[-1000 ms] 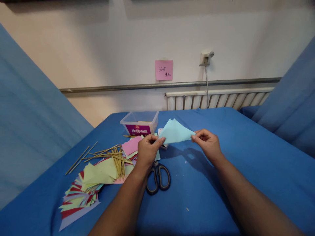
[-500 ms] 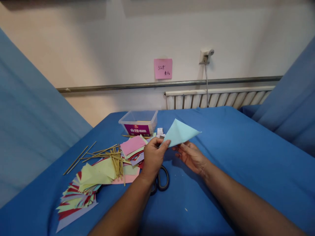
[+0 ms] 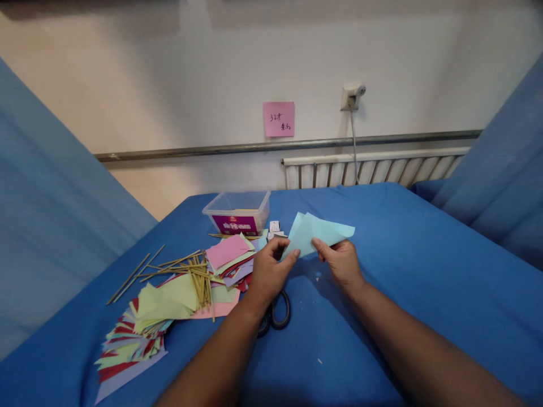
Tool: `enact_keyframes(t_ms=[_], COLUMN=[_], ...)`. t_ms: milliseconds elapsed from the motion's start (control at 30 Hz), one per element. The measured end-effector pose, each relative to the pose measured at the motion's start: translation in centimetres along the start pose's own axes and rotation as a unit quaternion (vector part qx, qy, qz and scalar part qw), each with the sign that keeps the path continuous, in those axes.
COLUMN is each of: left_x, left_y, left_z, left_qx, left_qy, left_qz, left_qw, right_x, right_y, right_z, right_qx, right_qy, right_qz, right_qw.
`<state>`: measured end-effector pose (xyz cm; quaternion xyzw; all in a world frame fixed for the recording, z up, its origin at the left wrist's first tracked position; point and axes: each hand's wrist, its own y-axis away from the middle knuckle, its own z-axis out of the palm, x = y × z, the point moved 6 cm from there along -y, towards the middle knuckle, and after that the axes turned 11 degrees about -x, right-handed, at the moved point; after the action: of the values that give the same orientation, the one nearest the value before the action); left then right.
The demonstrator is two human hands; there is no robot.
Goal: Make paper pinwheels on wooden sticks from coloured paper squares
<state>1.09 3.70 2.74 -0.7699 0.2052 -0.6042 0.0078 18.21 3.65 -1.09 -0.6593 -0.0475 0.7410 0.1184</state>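
Observation:
A light blue sheet of paper, folded into a rough triangle with two peaks at its top, is held up above the table. My left hand pinches its lower left corner between thumb and fingers. On the other side, my right hand grips the lower right edge, thumb in front and fingers behind. Partly hidden under my left forearm lie scissors with black handles. Close to my left hand is a stack of coloured paper, a pink sheet on top.
Thin tan sticks lie across paper sheets at left, beside a fanned pile of paper strips. A clear plastic box and a small white box stand behind. Blue cloth covers the table; curtains hang at both sides.
My right hand has moved from under the paper to grip its right part with the thumb in front. The paper's top now shows two peaks instead of one.

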Motion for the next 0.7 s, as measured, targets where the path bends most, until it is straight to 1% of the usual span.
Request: enact_keyframes(t_ms=[67, 133, 200, 267, 333, 400, 533, 633, 700], left_x=[0.1, 0.1, 0.1, 0.1, 0.2, 0.2, 0.1, 0.3, 0.4], left_y=[-0.1, -0.1, -0.1, -0.2, -0.3, -0.5, -0.8, -0.8, -0.8], left_z=[0.4, 0.6, 0.4, -0.2, -0.8, -1.3, -1.9, -2.0, -2.0], left_qx=[-0.050, -0.080, -0.080, -0.064, -0.058, -0.064, -0.094, -0.102, -0.106], left_qy=[0.020, 0.009, -0.023, -0.054, -0.069, -0.071, -0.065, -0.067, -0.075], left_qz=[-0.009, -0.028, -0.046, -0.056, -0.059, -0.061, -0.060, -0.058, -0.061], left_qw=[0.999, 0.996, 0.995, 0.995, 0.994, 0.994, 0.992, 0.991, 0.990], right_x=[-0.6, -0.9, -1.0, -1.0, -1.2, -1.4, -1.6, -1.1, -0.6], right_y=[0.4, 0.7, 0.8, 0.6, 0.3, -0.2, -0.8, -0.8, -0.7], right_z=[0.3, 0.8, 1.2, 1.4, 1.2, 0.5, -0.4, -0.4, -0.5], right_qx=[-0.010, -0.027, -0.057, -0.094, -0.128, -0.149, -0.181, -0.189, -0.180], right_qy=[0.031, 0.041, 0.047, 0.033, -0.004, -0.037, -0.071, -0.076, -0.056], right_qz=[-0.011, -0.020, -0.031, -0.055, -0.084, -0.095, -0.078, -0.031, 0.002], right_qw=[0.999, 0.999, 0.997, 0.994, 0.988, 0.984, 0.978, 0.979, 0.982])
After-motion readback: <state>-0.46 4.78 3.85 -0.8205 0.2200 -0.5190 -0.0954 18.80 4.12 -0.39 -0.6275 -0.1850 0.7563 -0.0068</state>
